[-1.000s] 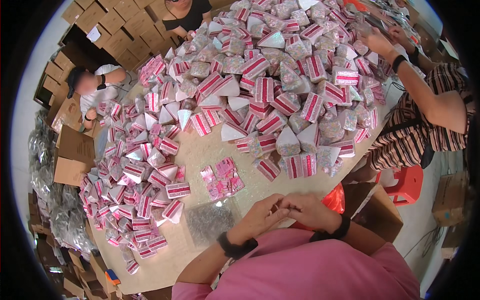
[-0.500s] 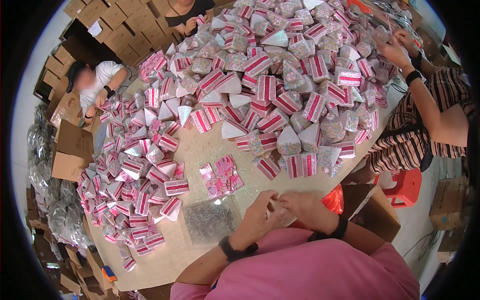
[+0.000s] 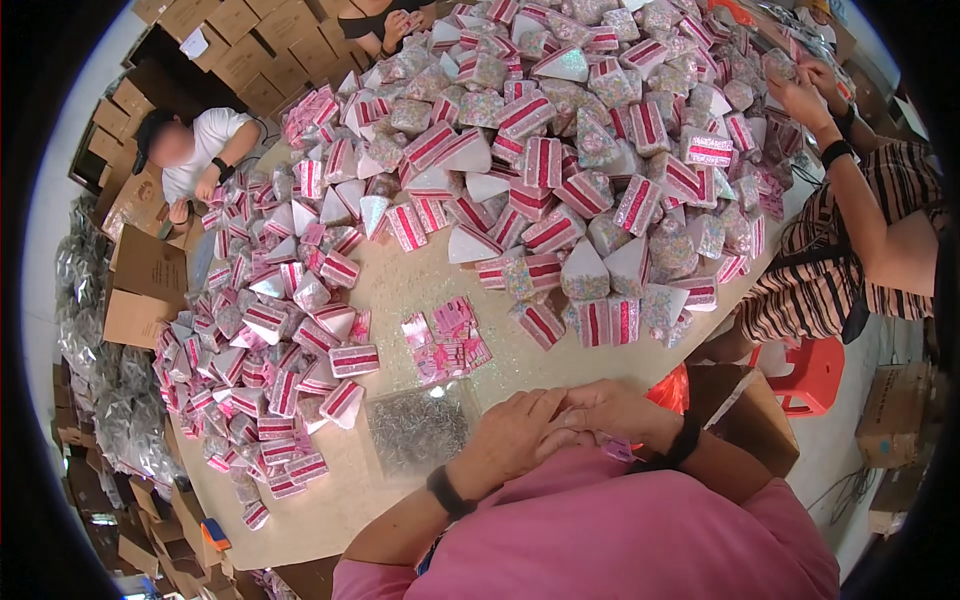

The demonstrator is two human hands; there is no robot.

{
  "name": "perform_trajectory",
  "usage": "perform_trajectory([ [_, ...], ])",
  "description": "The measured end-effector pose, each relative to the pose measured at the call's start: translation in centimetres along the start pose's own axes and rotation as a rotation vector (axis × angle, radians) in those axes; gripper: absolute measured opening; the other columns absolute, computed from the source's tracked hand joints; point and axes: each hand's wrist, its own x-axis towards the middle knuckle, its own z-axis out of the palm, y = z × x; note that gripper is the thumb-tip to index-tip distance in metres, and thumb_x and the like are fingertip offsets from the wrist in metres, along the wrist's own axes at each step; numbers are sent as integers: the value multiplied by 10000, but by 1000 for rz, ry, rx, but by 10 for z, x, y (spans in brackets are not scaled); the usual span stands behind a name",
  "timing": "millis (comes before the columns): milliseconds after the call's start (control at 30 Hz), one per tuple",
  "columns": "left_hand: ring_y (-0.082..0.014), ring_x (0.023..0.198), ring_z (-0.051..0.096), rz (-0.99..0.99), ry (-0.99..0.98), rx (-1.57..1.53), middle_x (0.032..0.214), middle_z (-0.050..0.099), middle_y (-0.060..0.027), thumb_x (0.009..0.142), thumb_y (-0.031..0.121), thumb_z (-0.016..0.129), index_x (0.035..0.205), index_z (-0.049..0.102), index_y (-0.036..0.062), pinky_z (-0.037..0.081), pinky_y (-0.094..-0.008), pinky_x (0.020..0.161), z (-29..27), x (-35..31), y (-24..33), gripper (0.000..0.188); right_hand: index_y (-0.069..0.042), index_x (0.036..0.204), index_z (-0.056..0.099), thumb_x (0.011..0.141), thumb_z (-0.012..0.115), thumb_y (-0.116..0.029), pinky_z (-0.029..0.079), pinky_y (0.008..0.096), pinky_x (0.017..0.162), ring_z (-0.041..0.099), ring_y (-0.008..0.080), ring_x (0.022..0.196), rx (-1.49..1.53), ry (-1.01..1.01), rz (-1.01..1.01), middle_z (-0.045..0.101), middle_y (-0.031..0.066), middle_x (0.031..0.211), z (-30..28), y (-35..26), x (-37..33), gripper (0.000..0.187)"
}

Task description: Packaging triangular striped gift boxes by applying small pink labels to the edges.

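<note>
My left hand (image 3: 518, 430) and my right hand (image 3: 612, 408) meet at the table's near edge, close to my body. Their fingers are closed around something small that they mostly cover. A shiny pinkish bit (image 3: 618, 449) shows below the right hand. Left of my hands lies a shallow clear box (image 3: 420, 430) full of thin metal pieces, perhaps pins or hooks. Beyond it is a small heap of pink printed cards (image 3: 447, 345). Toy cake slices (image 3: 540, 320), white and pink with a red stripe and glittery wrapping, form a large pile farther off.
A second heap of cake slices (image 3: 285, 390) covers the table's left side. Another person's hands (image 3: 805, 95) work at the right, and two more people sit across. An open carton (image 3: 745, 415) holding something orange-red and a red stool (image 3: 803, 378) stand at my right. Cartons (image 3: 145, 285) line the left.
My hands have drawn closer together and slightly nearer my body, with the fingers now overlapping. A shiny pinkish bit now shows under the right hand.
</note>
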Motion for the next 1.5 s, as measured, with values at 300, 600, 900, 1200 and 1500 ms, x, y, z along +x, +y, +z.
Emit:
perform_trajectory([
  [300,-304,882,591,-17,28,69,972,594,-132,793,329,670,1129,502,31,488,-390,718,6,-4,3,479,8,1095,482,930,502,-135,339,205,473,455,73,541,5,12,3,529,24,676,-8,17,9,219],
  [600,-240,682,562,232,40,307,742,532,-74,801,240,650,916,517,50,465,-358,588,7,-11,-1,259,-15,1037,471,944,501,-160,324,221,466,441,86,530,109,-88,20,504,26,656,-11,26,10,175],
  [900,-180,540,486,-36,114,-218,637,522,-74,866,152,598,839,533,40,425,-314,508,31,-12,-11,132,-48,997,504,943,499,-161,369,222,499,473,86,570,-120,55,-77,518,18,685,-3,25,8,125],
  [1200,-14,576,393,-439,-12,-987,665,460,61,962,205,511,826,532,56,325,-182,499,34,-3,-16,202,-41,882,532,837,557,-106,462,380,576,588,306,678,-993,334,-652,578,143,736,-2,23,3,82],
  [1500,-199,755,546,-140,340,-232,831,556,-85,852,156,616,963,536,8,447,-314,689,-1,55,-38,201,-27,892,605,810,561,-59,470,371,580,602,296,703,-1162,541,-784,622,139,805,-23,22,-2,98],
])
